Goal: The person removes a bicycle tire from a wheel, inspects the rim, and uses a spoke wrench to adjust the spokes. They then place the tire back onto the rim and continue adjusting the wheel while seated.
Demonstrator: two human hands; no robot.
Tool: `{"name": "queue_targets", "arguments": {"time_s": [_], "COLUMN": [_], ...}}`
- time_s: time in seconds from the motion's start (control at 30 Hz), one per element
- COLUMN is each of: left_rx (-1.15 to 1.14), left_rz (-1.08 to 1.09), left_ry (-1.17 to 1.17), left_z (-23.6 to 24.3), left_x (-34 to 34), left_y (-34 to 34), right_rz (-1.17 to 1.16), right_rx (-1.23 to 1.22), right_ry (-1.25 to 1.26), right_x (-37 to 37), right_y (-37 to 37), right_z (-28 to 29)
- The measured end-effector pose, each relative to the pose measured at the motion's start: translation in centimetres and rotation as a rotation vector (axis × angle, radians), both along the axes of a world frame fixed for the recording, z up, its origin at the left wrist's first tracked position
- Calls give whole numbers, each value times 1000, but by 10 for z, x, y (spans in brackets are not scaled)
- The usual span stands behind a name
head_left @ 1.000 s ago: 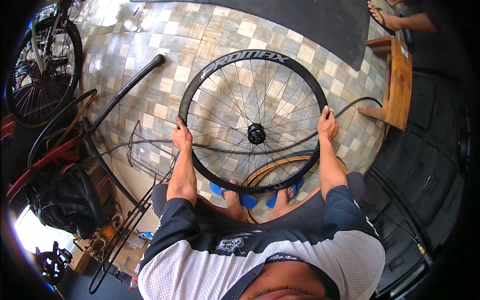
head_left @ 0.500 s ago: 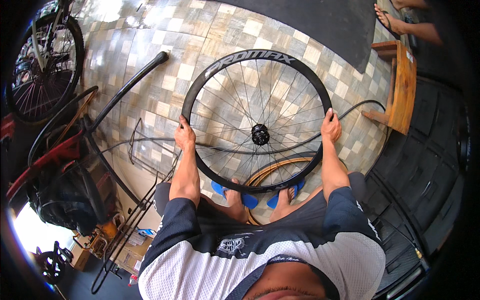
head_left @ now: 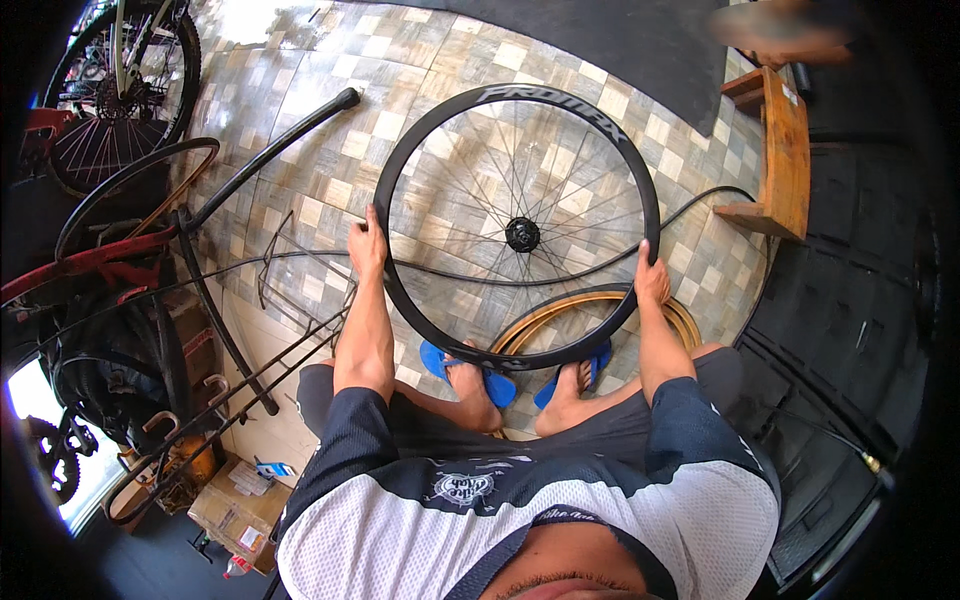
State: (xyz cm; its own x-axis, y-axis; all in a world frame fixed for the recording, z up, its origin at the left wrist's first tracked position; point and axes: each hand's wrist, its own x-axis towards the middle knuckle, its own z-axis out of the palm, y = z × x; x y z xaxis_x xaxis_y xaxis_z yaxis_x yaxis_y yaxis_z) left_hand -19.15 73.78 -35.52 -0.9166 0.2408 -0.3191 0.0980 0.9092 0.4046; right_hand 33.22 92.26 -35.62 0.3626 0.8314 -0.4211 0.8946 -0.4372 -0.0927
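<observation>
We locate the bicycle wheel point(head_left: 522, 235) in front of the person's body, between the 2 forearms, with its face turned up to the camera. We identify a deep black rim point(head_left: 650, 190) with pale lettering along its upper arc, thin dark spokes and a black hub at the centre.

We find both hands grasping the rim. The left hand point(head_left: 369, 246) closes on the left side, its thumb side toward the rim's upper arc. The right hand point(head_left: 652, 276) closes on the lower right side, slightly nearer the body. We cannot tell whether the wheel touches the floor.

Below the wheel, we note the tiled floor point(head_left: 450, 60). Tan-edged tyres point(head_left: 683, 322) lie in loops under the lower part of the rim. The rim's lower arc overlaps 2 blue sandals point(head_left: 500, 388) in our view, and a thin black tube point(head_left: 735, 188) runs behind the spokes.

To the right of the wheel, we place the wooden stool point(head_left: 787, 160), well apart from the rim. A dark mat point(head_left: 620, 50) lies beyond the upper arc. To the left, we note a thick black pipe point(head_left: 275, 155) set at a slant.
</observation>
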Motion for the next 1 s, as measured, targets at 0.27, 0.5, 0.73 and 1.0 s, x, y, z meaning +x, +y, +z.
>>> {"name": "queue_targets", "arguments": {"time_s": [0.27, 0.5, 0.73, 1.0], "left_rx": [-52, -57, -57, -31], "left_rz": [26, -17, 13, 65], "left_ry": [-10, -26, -76, 29], "left_z": [0, -9, -22, -33], "left_x": [19, 12, 7, 9], "left_y": [-16, -2, -2, 4], "right_rz": [51, 136, 107, 134], "right_rx": [170, 116, 156, 201], "right_ry": [82, 72, 68, 45], "right_x": [-13, -46, -40, -42], "right_y": [77, 131, 121, 122], "right_z": [15, 3, -19, -19]}}
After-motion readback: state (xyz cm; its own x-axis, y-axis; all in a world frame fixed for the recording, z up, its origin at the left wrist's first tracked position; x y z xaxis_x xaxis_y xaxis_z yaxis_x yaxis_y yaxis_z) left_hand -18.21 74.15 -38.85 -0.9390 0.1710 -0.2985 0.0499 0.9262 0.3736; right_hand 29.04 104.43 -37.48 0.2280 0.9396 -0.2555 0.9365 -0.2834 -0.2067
